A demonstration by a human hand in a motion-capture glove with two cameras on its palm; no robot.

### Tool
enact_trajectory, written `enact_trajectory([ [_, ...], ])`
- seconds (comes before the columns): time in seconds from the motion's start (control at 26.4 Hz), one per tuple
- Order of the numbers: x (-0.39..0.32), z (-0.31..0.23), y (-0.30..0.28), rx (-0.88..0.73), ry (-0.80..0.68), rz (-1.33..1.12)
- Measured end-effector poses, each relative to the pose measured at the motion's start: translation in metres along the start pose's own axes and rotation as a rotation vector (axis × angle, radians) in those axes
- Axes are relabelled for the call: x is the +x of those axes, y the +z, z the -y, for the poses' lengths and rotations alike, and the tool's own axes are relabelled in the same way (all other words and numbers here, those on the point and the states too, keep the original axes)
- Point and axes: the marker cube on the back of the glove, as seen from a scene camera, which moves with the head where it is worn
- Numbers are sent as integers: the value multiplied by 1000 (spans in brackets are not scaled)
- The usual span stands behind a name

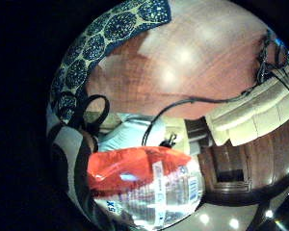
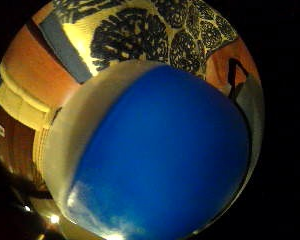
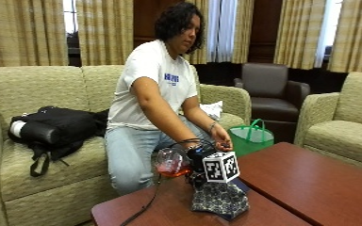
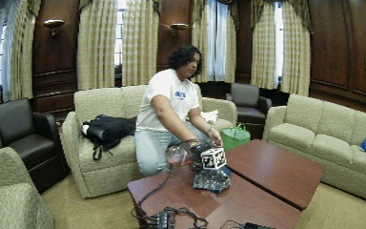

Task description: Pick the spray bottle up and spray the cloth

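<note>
In the outside view my gloved right hand (image 3: 197, 158) grips the spray bottle (image 3: 171, 163), a clear bottle with red inside, tipped on its side just above the table's near edge. The dark patterned cloth (image 3: 220, 198) lies bunched on the wooden table (image 3: 306, 186) directly below and in front of the hand. The bare left hand (image 3: 222, 139) hovers just behind. The little finger side palm view shows the bottle's red and white label (image 1: 139, 185) close up, with the cloth (image 1: 106, 33) beyond. In the thumb side palm view a blue part of the bottle (image 2: 165, 160) blocks most of the cloth (image 2: 140, 35).
A green bag (image 3: 250, 137) stands on the floor behind the table. A black backpack (image 3: 55, 128) lies on the sofa beside the person. Cables (image 4: 170, 217) sit at the table's near corner. A beige sofa (image 4: 326, 136) flanks the table's far side.
</note>
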Motion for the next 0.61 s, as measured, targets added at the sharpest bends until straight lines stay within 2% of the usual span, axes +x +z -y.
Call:
enact_trajectory([
  [0.3, -10, -24, -23, 64, -52, 56],
  [0.61, -73, -99, -98, 392, -338, 244],
])
